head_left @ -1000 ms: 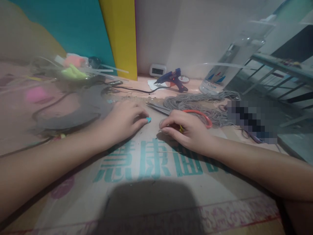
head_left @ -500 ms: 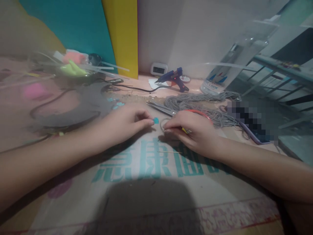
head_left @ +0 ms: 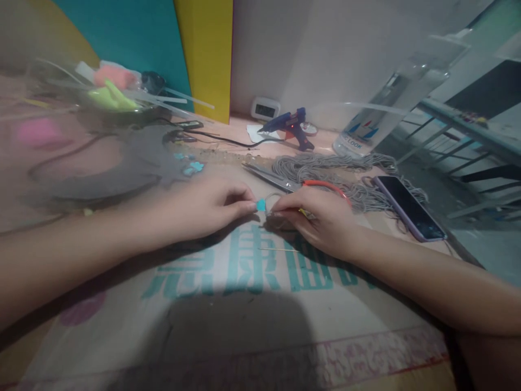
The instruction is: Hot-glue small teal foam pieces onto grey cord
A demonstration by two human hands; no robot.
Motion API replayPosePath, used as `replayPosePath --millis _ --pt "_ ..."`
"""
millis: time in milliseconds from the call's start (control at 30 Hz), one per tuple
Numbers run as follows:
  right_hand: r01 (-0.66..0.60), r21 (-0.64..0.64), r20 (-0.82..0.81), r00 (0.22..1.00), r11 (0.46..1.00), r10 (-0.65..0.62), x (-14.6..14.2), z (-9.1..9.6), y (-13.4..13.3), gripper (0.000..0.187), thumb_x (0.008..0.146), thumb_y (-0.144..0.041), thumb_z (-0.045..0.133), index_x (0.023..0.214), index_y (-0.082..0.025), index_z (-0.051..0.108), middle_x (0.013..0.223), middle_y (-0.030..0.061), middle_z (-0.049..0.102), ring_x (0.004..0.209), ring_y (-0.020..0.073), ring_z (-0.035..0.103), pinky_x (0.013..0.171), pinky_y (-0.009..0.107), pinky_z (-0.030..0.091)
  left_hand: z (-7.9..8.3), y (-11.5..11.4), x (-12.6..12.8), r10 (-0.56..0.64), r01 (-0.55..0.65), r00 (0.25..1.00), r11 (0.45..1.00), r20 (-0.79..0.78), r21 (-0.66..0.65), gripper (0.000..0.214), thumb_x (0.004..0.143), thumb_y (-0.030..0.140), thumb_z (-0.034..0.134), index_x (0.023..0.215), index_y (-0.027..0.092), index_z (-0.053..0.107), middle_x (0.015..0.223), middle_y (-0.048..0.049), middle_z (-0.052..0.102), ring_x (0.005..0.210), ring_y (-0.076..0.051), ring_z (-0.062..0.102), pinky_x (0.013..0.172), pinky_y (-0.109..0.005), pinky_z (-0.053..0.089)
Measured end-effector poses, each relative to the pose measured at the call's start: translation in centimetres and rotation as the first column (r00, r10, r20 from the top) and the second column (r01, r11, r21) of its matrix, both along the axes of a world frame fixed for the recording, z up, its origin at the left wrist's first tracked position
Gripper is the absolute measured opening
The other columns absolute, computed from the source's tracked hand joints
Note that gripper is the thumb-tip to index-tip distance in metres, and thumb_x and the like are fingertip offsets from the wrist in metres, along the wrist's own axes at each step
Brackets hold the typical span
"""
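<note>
Blue piece (head_left: 261, 205) now nearer right hand (head_left: 319, 220)

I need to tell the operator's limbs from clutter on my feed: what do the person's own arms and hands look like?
Left hand and right hand are ungloved, slim-fingered; nails too blurred to judge. Left forearm and right forearm are bare where they show, with no sleeve, watch, bracelet or marking visible.

The bottle (head_left: 388, 103) reads "LOOK" — the printed sheet (head_left: 345, 315), "康" among green characters.
</note>
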State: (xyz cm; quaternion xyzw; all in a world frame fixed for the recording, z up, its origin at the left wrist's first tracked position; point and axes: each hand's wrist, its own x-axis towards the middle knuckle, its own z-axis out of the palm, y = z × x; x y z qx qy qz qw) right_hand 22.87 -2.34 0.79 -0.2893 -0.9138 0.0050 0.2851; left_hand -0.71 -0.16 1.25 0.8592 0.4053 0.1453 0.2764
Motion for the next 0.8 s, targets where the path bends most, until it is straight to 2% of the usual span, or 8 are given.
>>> replayPosePath --millis 133,267,400,600,800 --pt "0.004 -0.003 0.032 0.999 1.0 -0.004 -0.04 0.13 0.02 0.018 0.097 -0.018 0.05 0.094 -0.018 0.067 0.085 0.0018 0.075 0.076 0.0135 0.068 0.068 0.024 0.048 -0.33 -0.16 0.01 0.014 -0.014 1.0 0.999 0.003 0.046 0.035 0.094 0.048 0.045 0.087 0.022 0.067 0.084 -0.0019 0.069 0.077 -0.018 0.061 0.062 -0.028 0.04" --pt "-0.014 0.008 0.069 0.998 1.0 0.013 -0.05 0.14 0.06 0.02 0.097 -0.016 0.048 0.094 -0.017 0.068 0.085 0.003 0.075 0.078 0.0137 0.068 0.07 0.025 0.047 -0.45 -0.15 -0.02 0.012 -0.012 0.999 1.0 0.032 -0.005 0.032 0.092 0.046 0.049 0.083 0.022 0.068 0.075 0.0003 0.068 0.068 -0.016 0.058 0.059 -0.027 0.038" --pt "0.009 -0.012 0.114 0.993 1.0 -0.007 -0.15 0.27 0.06 0.024 0.098 -0.018 0.045 0.093 -0.018 0.069 0.084 0.0027 0.075 0.077 0.0142 0.067 0.069 0.026 0.046 -0.56 0.16 -0.13 -0.039 0.041 0.997 0.998 0.062 -0.042 0.026 0.088 0.039 0.052 0.079 0.022 0.069 0.069 0.0029 0.067 0.064 -0.013 0.057 0.057 -0.026 0.037" --pt "-0.142 -0.06 0.184 0.971 0.988 0.151 -0.39 0.38 0.2 0.029 0.098 -0.017 0.039 0.09 -0.017 0.067 0.081 0.0043 0.074 0.076 0.0145 0.064 0.07 0.027 0.045 -0.76 0.42 -0.34 -0.122 0.121 0.992 0.988 -0.005 -0.096 0.026 0.089 0.038 0.05 0.079 0.022 0.067 0.071 0.0024 0.066 0.065 -0.014 0.058 0.057 -0.026 0.037" --pt "-0.173 -0.012 0.165 0.971 0.985 0.173 -0.34 0.05 0.35 0.029 0.099 -0.017 0.038 0.092 -0.017 0.066 0.083 0.0054 0.073 0.077 0.0151 0.064 0.071 0.028 0.046 -0.74 0.35 -0.21 -0.139 0.139 0.99 0.986 -0.002 -0.098 0.023 0.089 0.037 0.051 0.081 0.023 0.068 0.074 0.002 0.068 0.068 -0.016 0.059 0.06 -0.027 0.039"
